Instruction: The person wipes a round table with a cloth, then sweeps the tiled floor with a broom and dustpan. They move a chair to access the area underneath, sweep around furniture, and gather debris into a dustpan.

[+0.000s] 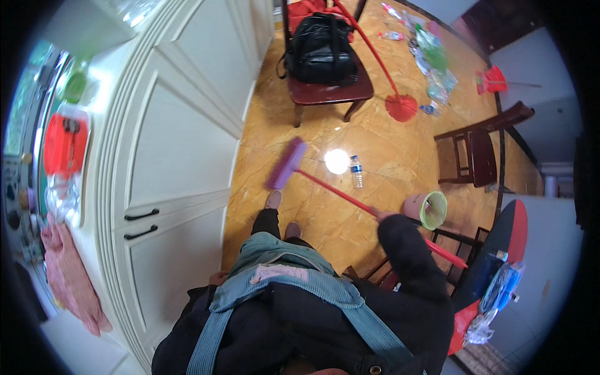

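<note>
My right hand (385, 214) is wrapped around the red handle of a broom (337, 191). Its purple head (287, 163) is held out by my front foot, close to the base of the white cabinet (183, 122); whether the bristles touch the tiles is unclear. The handle's far end sticks out behind my sleeve. Low by my side, next to the cabinet, hangs my left hand (218, 278), mostly hidden by the apron, and nothing shows in it. To the right of the broom head, a clear plastic bottle (356, 171) lies on the tiled floor (318, 136).
A dark wooden chair (328, 93) bears a black backpack (323, 49); a red-handled round brush (401, 108) rests beside it. Bottles and plastic bags (431, 51) litter the far right floor. A lined waste bin (433, 210), another chair (483, 157) and a red dustpan (494, 79) stand rightward.
</note>
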Demonstrator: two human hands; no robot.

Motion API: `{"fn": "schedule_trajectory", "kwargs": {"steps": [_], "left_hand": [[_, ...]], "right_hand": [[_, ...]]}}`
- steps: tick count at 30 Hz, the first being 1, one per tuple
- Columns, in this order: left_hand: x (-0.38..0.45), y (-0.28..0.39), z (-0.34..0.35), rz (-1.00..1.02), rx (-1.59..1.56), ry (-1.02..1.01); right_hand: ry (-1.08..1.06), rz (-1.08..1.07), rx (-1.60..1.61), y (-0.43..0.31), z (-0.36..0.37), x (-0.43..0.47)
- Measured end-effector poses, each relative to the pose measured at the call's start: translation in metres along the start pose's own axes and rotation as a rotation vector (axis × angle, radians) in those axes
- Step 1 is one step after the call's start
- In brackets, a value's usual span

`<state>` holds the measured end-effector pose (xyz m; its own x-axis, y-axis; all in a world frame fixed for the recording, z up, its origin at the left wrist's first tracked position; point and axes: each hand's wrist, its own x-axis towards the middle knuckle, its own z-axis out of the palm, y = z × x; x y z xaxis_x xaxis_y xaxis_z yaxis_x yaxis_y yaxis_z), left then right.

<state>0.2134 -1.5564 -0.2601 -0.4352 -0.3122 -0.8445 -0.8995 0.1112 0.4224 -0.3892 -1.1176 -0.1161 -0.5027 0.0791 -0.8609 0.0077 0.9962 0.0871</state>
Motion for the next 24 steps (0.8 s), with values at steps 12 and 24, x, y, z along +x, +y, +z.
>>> {"fn": "schedule_trajectory", "kwargs": {"steps": [12, 24], "left_hand": [[0.105, 0.229, -0.098, -0.068, -0.318, -0.025], [0.177, 0.274, -0.154, -0.056, -0.021, -0.158]], "right_hand": [[-0.014, 0.093, 0.274, -0.111, 0.086, 0.114], [0.343, 0.206, -0.143, -0.005, -0.134, -0.033]]}}
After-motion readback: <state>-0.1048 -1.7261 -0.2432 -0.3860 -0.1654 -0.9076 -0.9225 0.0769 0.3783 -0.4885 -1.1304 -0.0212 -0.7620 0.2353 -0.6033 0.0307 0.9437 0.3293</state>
